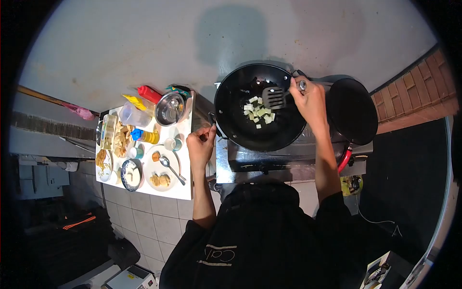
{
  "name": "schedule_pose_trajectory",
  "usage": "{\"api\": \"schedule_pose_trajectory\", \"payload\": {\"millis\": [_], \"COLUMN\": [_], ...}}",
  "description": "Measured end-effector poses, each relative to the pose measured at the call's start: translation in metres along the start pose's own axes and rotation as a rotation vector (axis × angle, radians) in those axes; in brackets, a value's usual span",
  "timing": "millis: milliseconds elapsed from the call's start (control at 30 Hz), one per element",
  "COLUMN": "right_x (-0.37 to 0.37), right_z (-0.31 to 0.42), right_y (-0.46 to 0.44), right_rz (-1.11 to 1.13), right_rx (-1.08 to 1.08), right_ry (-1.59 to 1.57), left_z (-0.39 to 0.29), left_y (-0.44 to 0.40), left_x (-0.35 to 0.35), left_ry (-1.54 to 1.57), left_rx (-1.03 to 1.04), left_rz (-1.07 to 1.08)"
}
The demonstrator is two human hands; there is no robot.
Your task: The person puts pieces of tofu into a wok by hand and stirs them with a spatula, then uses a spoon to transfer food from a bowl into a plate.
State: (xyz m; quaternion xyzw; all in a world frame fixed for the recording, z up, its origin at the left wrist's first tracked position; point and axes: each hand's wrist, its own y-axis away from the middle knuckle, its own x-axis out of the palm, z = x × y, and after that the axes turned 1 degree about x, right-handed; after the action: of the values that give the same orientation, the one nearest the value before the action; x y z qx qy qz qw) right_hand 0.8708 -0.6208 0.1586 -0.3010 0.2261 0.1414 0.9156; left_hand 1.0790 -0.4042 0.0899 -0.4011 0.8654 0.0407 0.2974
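Note:
A black wok (236, 130) sits on the stove, with pale green-white cubes of food (259, 112) gathered near its middle. My right hand (308, 98) is closed round the handle of a dark slotted spatula (274, 98), whose head is inside the wok, at the upper right edge of the cubes. At the wok's left side, my left hand (202, 139) is closed with its fingertips on the small side handle (214, 124). Part of that handle is hidden by the fingers.
Right of the wok lies a black pan (352, 111) with a red handle (345, 160). On the left, a white table (185, 191) carries a steel bowl (170, 109), a plate with a spoon (172, 171), a yellow bottle with blue cap (145, 136) and a bowl of white food (131, 174). A wall stands behind.

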Motion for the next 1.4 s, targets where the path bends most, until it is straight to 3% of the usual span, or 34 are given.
{"api": "schedule_pose_trajectory", "payload": {"millis": [100, 333, 600, 767, 1067, 1333, 1400], "right_x": [-0.001, 0.021, 0.022, 0.023, 0.015, 0.008, 0.001], "right_z": [-0.013, -0.009, -0.024, -0.008, -0.021, -0.006, -0.012], "right_y": [0.003, 0.003, 0.009, 0.0, 0.003, -0.004, -0.004], "right_rz": [0.008, 0.016, -0.012, 0.005, 0.013, -0.001, -0.031], "right_rx": [-0.005, -0.019, -0.052, -0.057, -0.007, 0.014, -0.013], "right_ry": [0.166, -0.008, 0.097, -0.046, 0.151, -0.047, 0.105], "left_z": [0.002, 0.002, -0.001, -0.001, 0.004, 0.002, 0.005], "left_y": [0.0, -0.002, -0.001, -0.001, 0.0, -0.001, -0.001], "left_x": [0.0, -0.001, -0.002, -0.002, 0.0, -0.001, -0.001], "left_ry": [0.016, -0.017, 0.0, -0.008, -0.028, 0.012, -0.001], "left_rx": [0.028, 0.032, 0.022, 0.014, 0.02, -0.039, -0.025], "left_rz": [-0.009, 0.008, 0.013, 0.021, -0.009, 0.035, 0.019]}}
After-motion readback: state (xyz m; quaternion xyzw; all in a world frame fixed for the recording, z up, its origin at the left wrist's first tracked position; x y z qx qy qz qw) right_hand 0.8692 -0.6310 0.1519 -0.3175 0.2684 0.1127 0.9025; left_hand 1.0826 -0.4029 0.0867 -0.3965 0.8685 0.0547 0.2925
